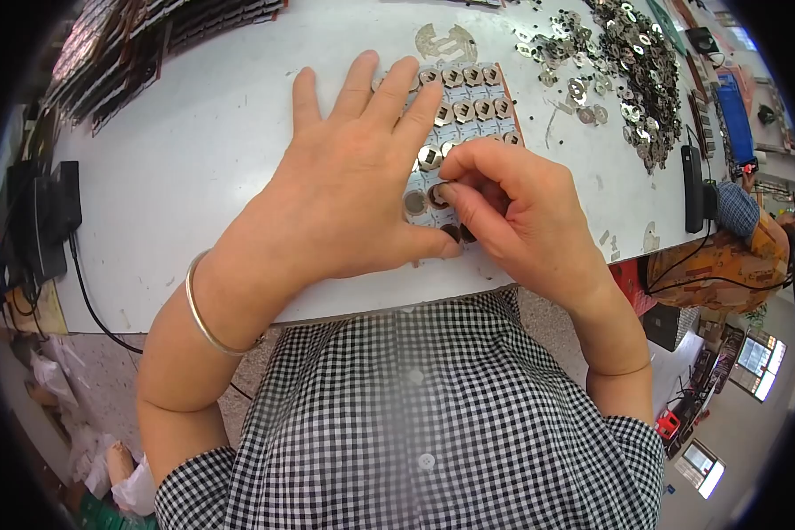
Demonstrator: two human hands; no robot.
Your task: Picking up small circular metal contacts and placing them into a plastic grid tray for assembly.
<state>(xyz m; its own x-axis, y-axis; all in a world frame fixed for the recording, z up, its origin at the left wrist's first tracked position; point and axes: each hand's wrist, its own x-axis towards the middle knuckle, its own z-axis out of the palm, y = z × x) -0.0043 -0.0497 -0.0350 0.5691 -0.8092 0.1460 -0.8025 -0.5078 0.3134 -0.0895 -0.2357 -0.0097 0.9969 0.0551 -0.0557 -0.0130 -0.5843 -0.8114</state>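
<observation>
My left hand [347, 168] lies flat with fingers spread over the left part of a pale blue circuit board panel [511, 110]. Rows of small silvery metal clips [483, 109] with cut-out middles sit on the panel's far part. My right hand [539, 216] pinches thumb and forefinger at a small round metal piece [437, 194] on the near part of the panel, just right of my left hand. Beside it shows a bare round grey pad [415, 203]. My fingers partly hide the piece, and my left hand covers much of the panel's left side.
A big pile of loose metal clips [640, 88] spreads over the white table [177, 194] at far right. Stacked panels [124, 53] stand at far left. Black power adapters [57, 212] with cables lie at the left edge. Another person's sleeve [738, 208] shows at right.
</observation>
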